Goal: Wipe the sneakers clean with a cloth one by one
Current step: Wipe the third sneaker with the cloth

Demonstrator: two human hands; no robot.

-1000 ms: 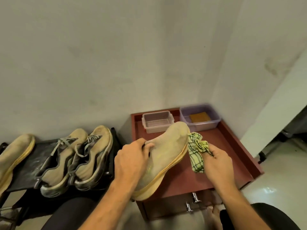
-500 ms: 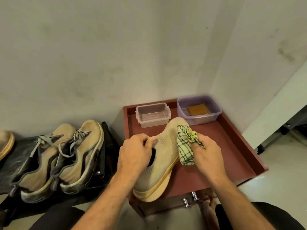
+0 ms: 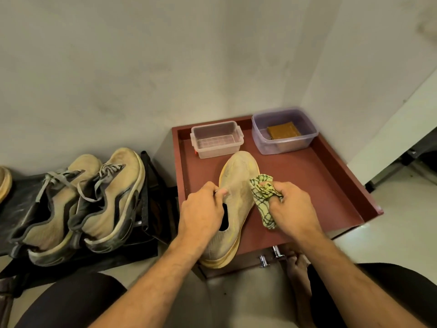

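A tan knit sneaker (image 3: 237,183) with a yellow sole lies on the red-brown table top (image 3: 314,185), toe pointing away from me. My left hand (image 3: 201,209) grips it at the collar opening. My right hand (image 3: 293,207) holds a bunched yellow-green checked cloth (image 3: 262,197) against the sneaker's right side, near the middle of the upper. Two more tan sneakers with grey laces (image 3: 80,204) stand side by side on a black rack at the left.
A clear plastic tub (image 3: 216,140) and a purple-tinted tub (image 3: 283,131) holding a brown block stand at the table's back. Part of another shoe (image 3: 4,183) shows at the far left edge. The wall corner stands close behind. Drawer knobs (image 3: 268,256) sit below the table front.
The sneaker has turned from lying on its side to upright with its top facing me. My right hand with the cloth has slid from the toe back along the right side.
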